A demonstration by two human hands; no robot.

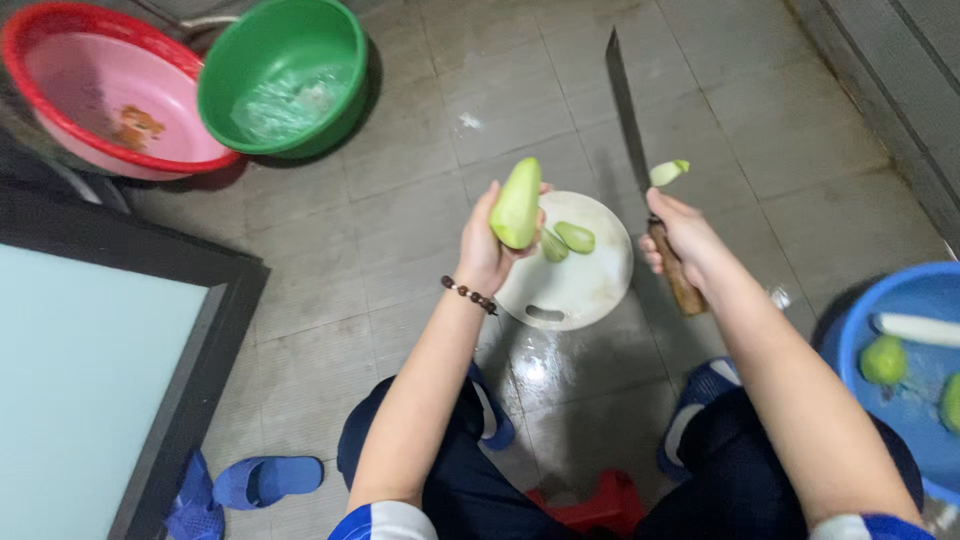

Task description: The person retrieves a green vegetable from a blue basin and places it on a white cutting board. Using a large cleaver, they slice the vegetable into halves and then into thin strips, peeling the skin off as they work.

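A person squats over a wet tiled floor, mid-trim on a pale green gourd. The left hand, bead bracelet at the wrist, is closed round the gourd's lower half and holds it upright above a round white board. The right hand grips a wooden-handled cleaver, blade pointing away; a small green sliver sits at the blade, just beside the thumb, apparently freshly cut off.

Two more green offcuts lie on the board near the gourd. By the look of it the work is at the topping/trimming stage, w/ most of the gourd uncut. The next cut likely calls for steadying the gourd on the board or turning it in the palm, fingers kept off the edge.

Nearby: blue tub at right w/ green and white veg in water; green basin and pink basin at top left; blue slippers at bottom left.
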